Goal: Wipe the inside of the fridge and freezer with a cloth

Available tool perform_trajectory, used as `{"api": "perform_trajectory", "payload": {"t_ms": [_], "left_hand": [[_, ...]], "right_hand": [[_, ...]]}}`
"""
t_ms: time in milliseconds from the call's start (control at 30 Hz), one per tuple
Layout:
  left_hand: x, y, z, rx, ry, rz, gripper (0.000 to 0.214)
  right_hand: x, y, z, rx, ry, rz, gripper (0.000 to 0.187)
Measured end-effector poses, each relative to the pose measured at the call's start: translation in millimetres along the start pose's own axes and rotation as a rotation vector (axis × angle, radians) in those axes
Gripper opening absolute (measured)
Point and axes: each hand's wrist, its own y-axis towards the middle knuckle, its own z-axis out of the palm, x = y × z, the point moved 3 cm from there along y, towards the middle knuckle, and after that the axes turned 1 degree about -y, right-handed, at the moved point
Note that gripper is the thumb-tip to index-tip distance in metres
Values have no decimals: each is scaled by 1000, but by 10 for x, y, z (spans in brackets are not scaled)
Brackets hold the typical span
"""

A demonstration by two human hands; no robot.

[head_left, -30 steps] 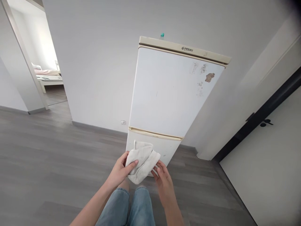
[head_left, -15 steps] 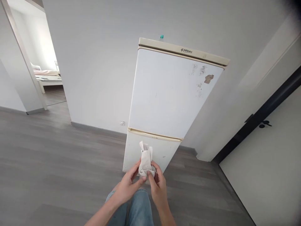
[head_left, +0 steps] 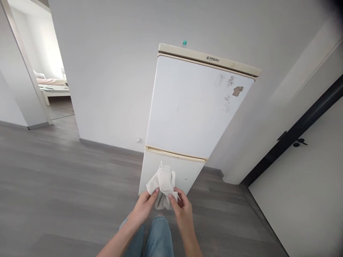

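Observation:
A crumpled, partly folded white cloth point(head_left: 165, 178) is held up between my hands, above my knees. My left hand point(head_left: 144, 204) pinches its left side between thumb and fingers. On the opposite side, my right hand point(head_left: 182, 206) grips the lower right corner, thumb on top. Part of the cloth hangs down between the two hands, and a small loop sticks up at its top. Behind the cloth stands a white two-door fridge point(head_left: 198, 107) with both doors closed. Dark marks and a peeled patch show near its upper right corner.
A bottle with a green cap point(head_left: 184, 43) stands on top of the fridge. Low on the wall is a socket point(head_left: 138, 140). To the right is a door with a black handle point(head_left: 300, 142). A bed point(head_left: 55, 87) shows through the left doorway. Grey wood-look floor point(head_left: 80, 200) surrounds me.
The cloth has gone from a narrow bundle to a wider, more opened shape. My left hand has shifted left, drawing out one side of it. The view has barely moved.

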Motion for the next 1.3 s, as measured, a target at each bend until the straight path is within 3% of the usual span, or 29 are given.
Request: {"api": "perform_trajectory", "payload": {"t_ms": [133,267,400,533,667,733,800,867,967,1033,1133,1300], "left_hand": [[-157,60,-236,-109,-439,-110,40],[-377,90,-359,-134,-637,-44,42],[-480,84,-322,-45,-499,-81,44],[-574,65,-242,115,-287,-188,44],[-674,123,-181,229,-318,-275,43],[-658,174,-172,227,-399,-307,43],[-556,205,-184,199,-478,-318,45],[-357,186,-203,191,-491,-362,51],[4,67,-241,205,-326,-482,56],[140,-9,-263,219,-240,-464,53],[123,-55,-291,197,-208,-348,53],[-142,-61,-309,208,-146,-232,67]], "right_hand": [[-128,37,-325,-185,44,109,45],[-355,-32,-478,-187,220,211,37],[-450,-58,-465,-104,215,206,34],[-240,92,-424,-42,115,83,39],[13,183,-237,225,111,52,51],[47,169,-120,380,161,127,51],[18,165,-52,433,213,204,49],[-50,200,-55,348,215,236,50],[-145,271,-138,146,116,199,47],[-167,281,-179,112,95,202,47],[-126,230,-204,188,147,268,46],[-19,154,-268,182,133,316,53]]}}
